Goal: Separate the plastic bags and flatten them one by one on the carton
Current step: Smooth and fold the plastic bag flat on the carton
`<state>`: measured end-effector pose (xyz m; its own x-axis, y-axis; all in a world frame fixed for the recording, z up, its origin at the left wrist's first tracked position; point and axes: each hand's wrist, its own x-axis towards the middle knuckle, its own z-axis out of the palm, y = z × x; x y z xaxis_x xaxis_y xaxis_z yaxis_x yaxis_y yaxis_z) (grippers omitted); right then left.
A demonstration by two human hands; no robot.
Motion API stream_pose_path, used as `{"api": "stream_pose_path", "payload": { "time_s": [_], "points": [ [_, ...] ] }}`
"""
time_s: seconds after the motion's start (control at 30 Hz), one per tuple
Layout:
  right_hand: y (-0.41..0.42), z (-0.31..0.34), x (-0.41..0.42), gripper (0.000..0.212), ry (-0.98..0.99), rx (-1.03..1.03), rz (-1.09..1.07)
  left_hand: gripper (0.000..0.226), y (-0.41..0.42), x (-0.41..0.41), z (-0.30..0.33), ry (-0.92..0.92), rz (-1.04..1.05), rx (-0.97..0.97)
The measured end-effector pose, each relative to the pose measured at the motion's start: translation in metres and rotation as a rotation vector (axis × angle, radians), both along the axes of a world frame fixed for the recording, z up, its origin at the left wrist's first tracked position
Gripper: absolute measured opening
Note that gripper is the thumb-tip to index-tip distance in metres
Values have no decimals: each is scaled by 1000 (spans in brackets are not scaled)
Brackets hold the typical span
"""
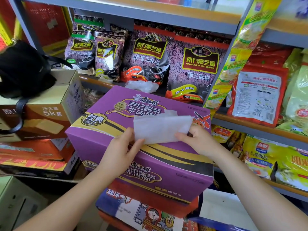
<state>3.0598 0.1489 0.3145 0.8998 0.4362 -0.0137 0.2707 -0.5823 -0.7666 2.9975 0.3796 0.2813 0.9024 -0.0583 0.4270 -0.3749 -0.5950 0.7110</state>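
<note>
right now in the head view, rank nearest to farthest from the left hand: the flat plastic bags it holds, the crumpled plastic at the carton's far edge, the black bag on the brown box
From the left hand:
1. Flat plastic bags, pinched in its fingers over the purple carton.
2. Crumpled plastic, up at the carton's far edge by the shelf.
3. Black bag, far left atop the brown box.

Left hand (122, 148) and right hand (196, 139) raised close together, fingers (182, 136) pinching
</note>
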Motion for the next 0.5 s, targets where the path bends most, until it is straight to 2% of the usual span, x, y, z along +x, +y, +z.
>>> {"api": "stream_pose_path", "payload": {
  "time_s": [0.1,0.17,0.37,0.5],
  "points": [
    [6,0,6,20,62,60,-130,24,-2,8,2,16,110,2],
    [12,1,11,23,59,42,-201,20,-5,14,6,51,187,2],
    [32,-3,28,28,-152,-263,-394,28,-11,29,3,16,331,180],
    [38,-6,36,20,-224,-299,-489,38,-12,35,2,68,385,309]
  ]
}}
